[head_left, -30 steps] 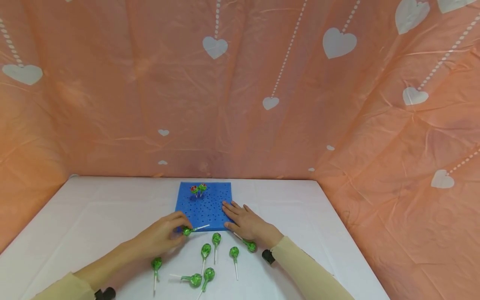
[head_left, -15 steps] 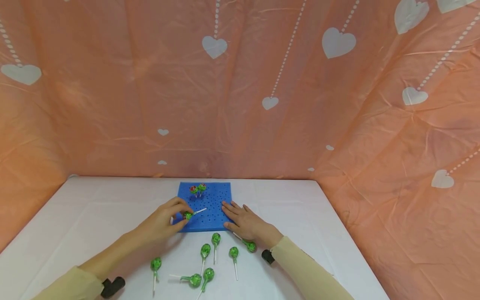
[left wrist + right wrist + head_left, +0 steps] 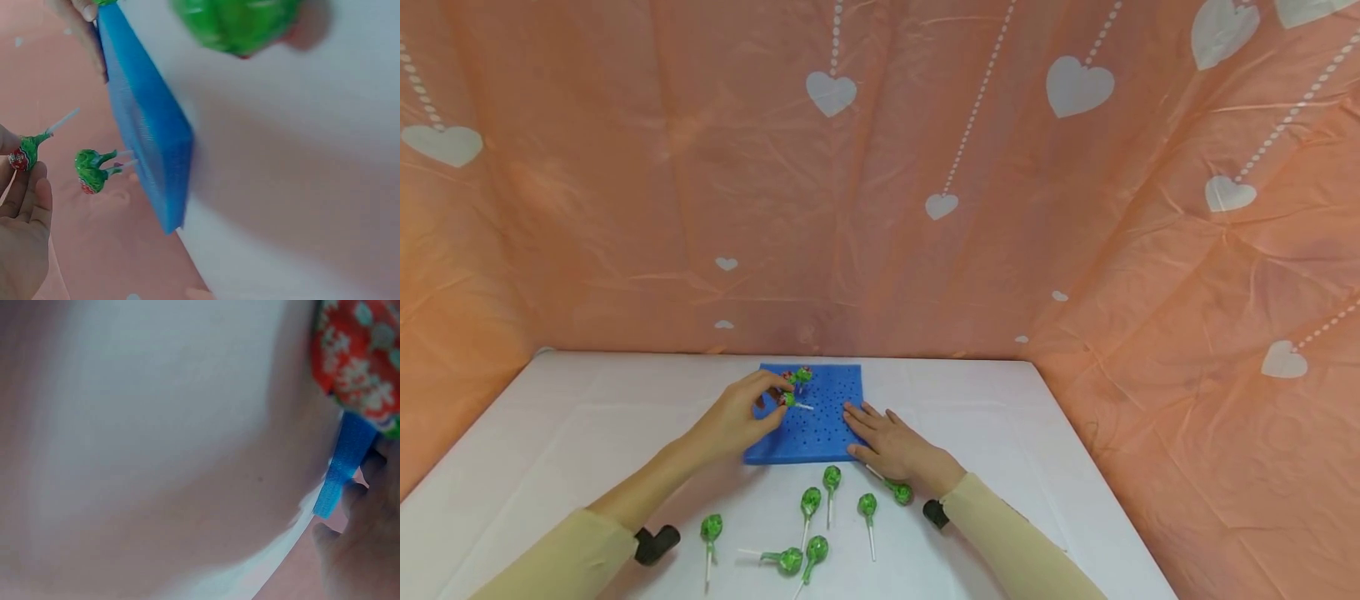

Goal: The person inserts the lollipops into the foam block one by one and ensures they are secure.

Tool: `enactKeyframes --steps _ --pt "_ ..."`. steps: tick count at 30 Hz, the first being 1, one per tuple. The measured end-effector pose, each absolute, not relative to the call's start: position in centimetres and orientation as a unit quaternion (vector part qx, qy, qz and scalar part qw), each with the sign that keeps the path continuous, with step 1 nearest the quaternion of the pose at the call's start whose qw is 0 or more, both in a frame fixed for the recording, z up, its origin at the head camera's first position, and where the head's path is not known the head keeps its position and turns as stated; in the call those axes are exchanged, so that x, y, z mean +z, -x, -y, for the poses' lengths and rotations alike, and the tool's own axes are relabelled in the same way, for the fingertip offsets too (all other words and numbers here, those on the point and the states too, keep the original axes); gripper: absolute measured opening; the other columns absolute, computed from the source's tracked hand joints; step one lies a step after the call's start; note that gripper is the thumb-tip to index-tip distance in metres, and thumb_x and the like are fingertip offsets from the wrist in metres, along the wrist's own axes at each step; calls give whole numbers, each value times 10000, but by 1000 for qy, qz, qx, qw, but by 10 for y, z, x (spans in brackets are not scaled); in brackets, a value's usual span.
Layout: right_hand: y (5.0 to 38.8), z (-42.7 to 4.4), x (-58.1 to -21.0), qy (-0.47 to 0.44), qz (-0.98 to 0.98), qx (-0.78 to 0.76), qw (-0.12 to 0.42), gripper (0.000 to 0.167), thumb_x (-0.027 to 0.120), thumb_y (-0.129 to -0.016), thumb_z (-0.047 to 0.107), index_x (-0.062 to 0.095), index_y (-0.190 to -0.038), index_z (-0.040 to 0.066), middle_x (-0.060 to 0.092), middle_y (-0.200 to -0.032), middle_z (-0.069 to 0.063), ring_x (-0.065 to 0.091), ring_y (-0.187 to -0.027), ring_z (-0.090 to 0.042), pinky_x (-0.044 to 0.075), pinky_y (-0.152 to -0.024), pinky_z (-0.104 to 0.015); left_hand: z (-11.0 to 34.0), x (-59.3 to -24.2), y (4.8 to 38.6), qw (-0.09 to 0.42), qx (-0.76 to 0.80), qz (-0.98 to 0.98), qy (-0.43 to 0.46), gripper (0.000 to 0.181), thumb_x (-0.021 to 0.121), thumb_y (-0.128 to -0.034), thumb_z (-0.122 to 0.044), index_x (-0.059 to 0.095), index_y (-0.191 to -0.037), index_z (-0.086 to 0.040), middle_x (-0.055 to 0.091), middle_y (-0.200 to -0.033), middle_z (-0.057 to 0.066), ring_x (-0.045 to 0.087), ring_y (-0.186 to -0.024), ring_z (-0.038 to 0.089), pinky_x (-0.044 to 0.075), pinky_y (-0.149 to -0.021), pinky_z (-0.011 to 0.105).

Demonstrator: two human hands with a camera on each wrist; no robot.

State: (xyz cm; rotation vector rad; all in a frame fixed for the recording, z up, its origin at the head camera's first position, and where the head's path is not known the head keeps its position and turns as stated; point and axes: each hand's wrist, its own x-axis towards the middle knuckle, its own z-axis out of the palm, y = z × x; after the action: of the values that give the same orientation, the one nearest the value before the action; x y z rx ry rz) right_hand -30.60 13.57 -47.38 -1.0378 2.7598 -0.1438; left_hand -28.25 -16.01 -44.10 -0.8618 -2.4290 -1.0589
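Observation:
My left hand (image 3: 737, 417) pinches a green-wrapped lollipop (image 3: 26, 149) by its candy end, its white stick pointing right. It holds this lollipop above a blue foam block (image 3: 831, 421) dotted with small holes. Two lollipops (image 3: 92, 170) stand in the block near its far left, sticks down; in the head view my left fingers partly cover one. My right hand (image 3: 895, 442) lies with straight fingers on the block's right edge. Just below that hand, a loose lollipop (image 3: 901, 493) lies on the table, part of its stick covered.
Several more green lollipops lie on the white tabletop (image 3: 985, 417) in front of the block, among them one lollipop (image 3: 711, 527) at the left and another lollipop (image 3: 867, 505) at the right. An orange sheet (image 3: 880, 250) with white hearts rises behind the table.
My left hand has carried its lollipop from the block's near edge forward over the block, towards the two standing ones. My right hand has stayed in place.

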Motion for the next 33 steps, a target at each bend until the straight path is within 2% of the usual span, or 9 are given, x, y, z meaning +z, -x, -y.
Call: enactKeyframes --steps 5,15,20,26,33 --pt "306 -136 -472 347 -931 -51 100 658 403 -1116 463 198 -1671 175 123 -1743 31 93 -1606 -221 169 -1275 -540 151 -435 296 185 -374 858 300 295 758 -885 41 699 -1164 -30 672 -1032 31 668 -903 239 581 -733 369" --pt "306 -136 -472 354 -929 -49 96 646 396 -1121 451 209 -1666 158 130 -1740 19 110 -1602 -231 174 -1272 -545 134 -427 319 189 -386 859 280 301 761 -915 -26 724 -1213 -25 671 -1182 132 682 -968 277 607 -807 454" --pt "307 -136 -474 354 -929 -44 93 641 390 -1124 447 202 -1668 164 128 -1740 23 115 -1602 -230 183 -1271 -539 128 -424 330 187 -400 853 278 305 736 -937 -28 724 -1241 -1 670 -1188 158 688 -1012 312 609 -823 496" --pt "308 -136 -475 358 -928 -53 92 639 391 -1126 438 202 -1667 155 137 -1740 21 125 -1600 -230 180 -1272 -542 125 -426 339 180 -408 856 263 284 711 -970 -54 728 -1250 -6 664 -1154 151 670 -1051 315 580 -916 559" --pt "308 -136 -474 358 -928 -50 90 641 394 -1125 441 203 -1668 159 134 -1740 21 124 -1600 -229 186 -1270 -543 119 -428 349 164 -405 867 238 303 712 -980 -70 675 -1268 17 666 -1171 152 670 -1086 324 546 -991 534"
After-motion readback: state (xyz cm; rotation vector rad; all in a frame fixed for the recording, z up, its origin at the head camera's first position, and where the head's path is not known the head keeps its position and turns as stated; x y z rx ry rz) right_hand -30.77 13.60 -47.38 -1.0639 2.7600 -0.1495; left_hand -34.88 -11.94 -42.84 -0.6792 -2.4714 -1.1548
